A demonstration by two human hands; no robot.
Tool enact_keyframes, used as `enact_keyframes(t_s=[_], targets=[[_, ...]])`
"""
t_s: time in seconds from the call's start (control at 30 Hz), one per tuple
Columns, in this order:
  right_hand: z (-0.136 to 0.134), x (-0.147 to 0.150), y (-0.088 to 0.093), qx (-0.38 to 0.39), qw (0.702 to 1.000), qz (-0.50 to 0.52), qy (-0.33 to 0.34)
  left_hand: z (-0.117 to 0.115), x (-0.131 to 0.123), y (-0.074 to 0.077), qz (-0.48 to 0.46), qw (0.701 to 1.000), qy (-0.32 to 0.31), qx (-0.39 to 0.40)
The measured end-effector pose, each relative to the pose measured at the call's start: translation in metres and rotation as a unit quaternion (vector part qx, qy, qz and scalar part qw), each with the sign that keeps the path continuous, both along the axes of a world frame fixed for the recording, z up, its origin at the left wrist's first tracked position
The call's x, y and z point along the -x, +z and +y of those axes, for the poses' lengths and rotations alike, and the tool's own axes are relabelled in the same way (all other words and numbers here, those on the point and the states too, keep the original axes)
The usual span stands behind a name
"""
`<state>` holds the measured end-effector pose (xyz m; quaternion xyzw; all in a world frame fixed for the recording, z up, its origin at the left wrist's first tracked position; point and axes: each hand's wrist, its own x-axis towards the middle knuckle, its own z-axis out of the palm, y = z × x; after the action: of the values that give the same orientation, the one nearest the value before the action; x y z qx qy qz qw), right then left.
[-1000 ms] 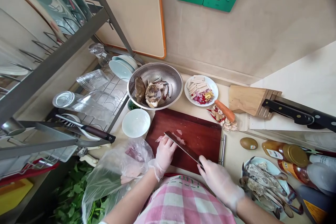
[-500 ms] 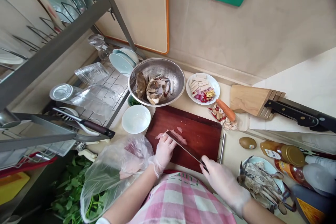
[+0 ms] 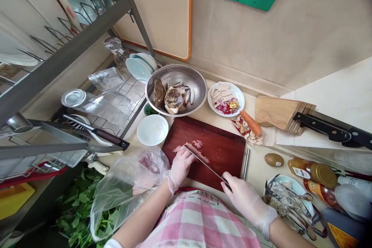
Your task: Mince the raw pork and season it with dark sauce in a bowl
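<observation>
On the dark red cutting board (image 3: 221,151) lies pale pink raw meat (image 3: 194,148). My left hand (image 3: 180,167), in a thin clear glove, presses down on the near end of the meat. My right hand (image 3: 242,197), also gloved, grips the handle of a cleaver (image 3: 206,162); its blade runs diagonally across the meat beside my left fingers. A few cut slices lie just beyond the blade.
A steel colander (image 3: 177,89) of crab pieces and a white bowl (image 3: 152,130) stand behind the board. A plate of sliced aromatics (image 3: 226,99), a carrot (image 3: 250,123), knife block (image 3: 279,113), kiwi (image 3: 274,159), bottles (image 3: 315,170) sit right. A plastic bag (image 3: 128,186) and dish rack (image 3: 72,97) are left.
The cleaver blade has shifted slightly along the meat toward my left fingers, and another slice lies beyond it. The view has drifted a little; both hands keep their hold.
</observation>
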<state>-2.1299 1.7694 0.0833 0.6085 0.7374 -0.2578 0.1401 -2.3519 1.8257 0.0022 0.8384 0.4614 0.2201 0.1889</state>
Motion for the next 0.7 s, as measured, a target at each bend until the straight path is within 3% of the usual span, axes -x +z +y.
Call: enact_keyframes(t_s=[0.13, 0.23, 0.37, 0.53, 0.7], targets=[[0.026, 0.035, -0.017, -0.021, 1.0, -0.007, 0.007, 0.001, 0.001, -0.002, -0.003, 1.0, -0.011, -0.009], [0.039, 0.043, -0.027, -0.037, 0.999, 0.018, -0.004, -0.002, 0.004, 0.004, -0.019, 1.0, -0.018, -0.001], [0.02, 0.021, -0.014, -0.027, 0.998, 0.054, -0.017, -0.007, 0.006, 0.005, 0.008, 0.999, 0.028, -0.031], [-0.01, -0.003, 0.011, 0.015, 1.0, -0.004, 0.012, -0.01, 0.005, -0.009, 0.06, 0.997, 0.043, -0.036], [0.011, 0.023, -0.004, 0.016, 0.999, -0.036, 0.026, -0.009, 0.001, -0.013, 0.036, 0.998, 0.052, -0.016]])
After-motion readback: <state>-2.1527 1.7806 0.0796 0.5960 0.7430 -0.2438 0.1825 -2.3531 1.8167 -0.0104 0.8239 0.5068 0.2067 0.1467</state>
